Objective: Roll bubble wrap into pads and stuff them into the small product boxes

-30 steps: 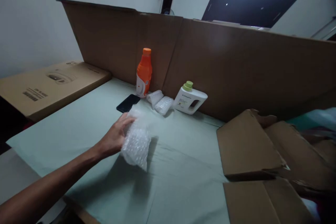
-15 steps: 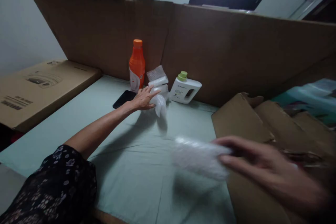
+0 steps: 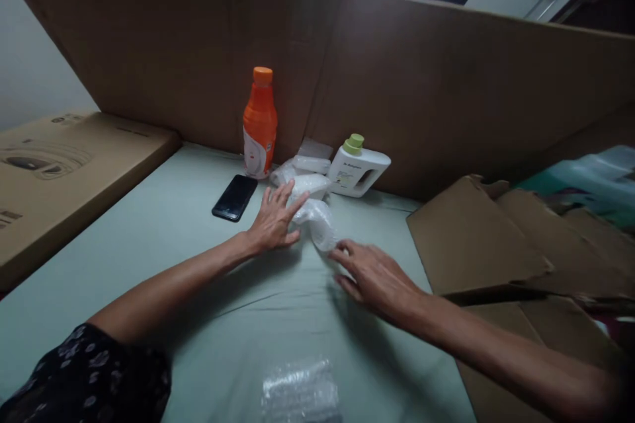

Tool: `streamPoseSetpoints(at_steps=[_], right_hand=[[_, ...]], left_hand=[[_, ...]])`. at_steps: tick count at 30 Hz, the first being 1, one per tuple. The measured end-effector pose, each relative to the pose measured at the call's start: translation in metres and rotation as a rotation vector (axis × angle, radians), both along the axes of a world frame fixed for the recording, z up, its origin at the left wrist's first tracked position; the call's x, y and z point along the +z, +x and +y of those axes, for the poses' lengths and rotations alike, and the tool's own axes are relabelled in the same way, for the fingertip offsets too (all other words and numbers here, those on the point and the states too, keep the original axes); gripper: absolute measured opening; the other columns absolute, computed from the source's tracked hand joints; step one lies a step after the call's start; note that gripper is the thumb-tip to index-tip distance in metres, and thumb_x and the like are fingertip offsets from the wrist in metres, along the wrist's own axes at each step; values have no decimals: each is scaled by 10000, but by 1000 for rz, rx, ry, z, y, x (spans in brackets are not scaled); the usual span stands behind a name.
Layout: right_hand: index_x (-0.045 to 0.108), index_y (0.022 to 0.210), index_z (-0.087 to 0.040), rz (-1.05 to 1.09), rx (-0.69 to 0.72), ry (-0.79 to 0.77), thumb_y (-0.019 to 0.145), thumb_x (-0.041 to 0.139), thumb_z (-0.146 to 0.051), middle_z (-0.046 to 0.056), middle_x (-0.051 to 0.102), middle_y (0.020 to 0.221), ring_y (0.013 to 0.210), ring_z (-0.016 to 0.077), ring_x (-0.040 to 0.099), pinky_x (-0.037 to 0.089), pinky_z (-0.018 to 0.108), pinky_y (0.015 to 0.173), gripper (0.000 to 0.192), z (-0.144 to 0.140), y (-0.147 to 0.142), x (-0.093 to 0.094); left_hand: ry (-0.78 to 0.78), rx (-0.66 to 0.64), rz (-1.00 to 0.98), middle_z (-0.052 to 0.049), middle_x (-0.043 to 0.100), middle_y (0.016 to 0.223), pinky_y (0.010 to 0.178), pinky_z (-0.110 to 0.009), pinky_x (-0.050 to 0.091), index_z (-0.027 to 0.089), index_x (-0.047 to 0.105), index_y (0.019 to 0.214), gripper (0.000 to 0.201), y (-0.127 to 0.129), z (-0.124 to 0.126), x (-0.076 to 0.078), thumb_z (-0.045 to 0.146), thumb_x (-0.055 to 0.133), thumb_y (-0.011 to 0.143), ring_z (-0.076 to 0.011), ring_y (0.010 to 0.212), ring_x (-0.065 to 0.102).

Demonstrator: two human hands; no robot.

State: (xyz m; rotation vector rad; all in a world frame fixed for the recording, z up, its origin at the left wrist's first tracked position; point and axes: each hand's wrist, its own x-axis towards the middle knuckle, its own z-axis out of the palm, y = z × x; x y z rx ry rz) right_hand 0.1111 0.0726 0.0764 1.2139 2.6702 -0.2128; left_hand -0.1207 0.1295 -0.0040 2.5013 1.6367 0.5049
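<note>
My left hand lies with fingers spread against a loose heap of bubble wrap at the back of the table. Beside the near curl of that wrap, my right hand has its fingers apart and slightly bent; nothing shows between them. Whether its fingertips touch the curl I cannot tell. A separate flat piece of bubble wrap rests at the front edge of the view. Behind the left hand stand an orange bottle and a black phone lying flat.
A white jug with a green cap leans at the back, right of the heap. A flat cardboard box borders the left side, open carton flaps the right. A tall cardboard panel walls off the back of the pale green table.
My right hand has let go of the bubble wrap piece, which now lies at the front, and has reached forward to the heap. The heap has shifted and spread under my left hand.
</note>
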Motion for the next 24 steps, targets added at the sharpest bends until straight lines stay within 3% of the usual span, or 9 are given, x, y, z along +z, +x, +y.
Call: streamPoseSetpoints(at_steps=[3,6,11,14,18,21,24], right_hand=[[611,1276,-214,-55,76,211,878,648,-213,179,456,1500,1157,323,582,461,438,915,400,45,-17,-18],[594,1309,-164,-69,48,233,878,653,-241,198,479,1472,1174,327,561,454,442,951,442,91,-36,-50],[631,1240,-107,-5,31,258,941,534,-270,189,575,1321,1168,322,536,418,442,1000,354,137,-51,-80],[652,1227,-134,19,16,247,950,500,-249,172,586,1312,1157,313,536,421,419,960,336,134,-50,-80],[681,1178,-170,44,-58,269,961,437,-180,159,518,1456,1081,280,595,424,411,919,326,101,-47,-70],[676,1205,-156,92,-120,316,957,435,-162,184,460,1526,1146,308,586,414,451,957,346,79,-46,-65],[625,1322,-149,154,-130,310,904,525,-160,190,457,1538,1275,341,520,415,470,1002,429,82,-50,-64]], left_hand=[[71,-81,53,-206,221,1664,1206,-643,131,226,451,1491,728,-5,-9,-14,267,720,816,-405,1532,205],[57,-18,91,-232,373,1588,1169,-661,241,192,547,1407,590,-11,-6,-28,241,690,837,-421,1471,344],[128,23,64,-221,248,1651,1186,-605,258,194,523,1425,580,-21,-1,-29,239,667,864,-398,1506,285],[136,-37,48,-176,279,1653,1212,-583,213,217,467,1474,594,-17,12,-28,233,620,900,-359,1530,244],[64,-53,49,-172,495,1524,1188,-606,254,166,592,1344,399,-6,35,-37,206,483,962,-360,1485,339],[57,-38,38,-170,544,1471,1154,-593,326,165,645,1265,359,-3,42,-39,201,534,926,-361,1433,412],[64,-13,24,-160,526,1481,1140,-541,374,179,691,1190,339,-11,32,-31,171,606,862,-346,1393,459]])
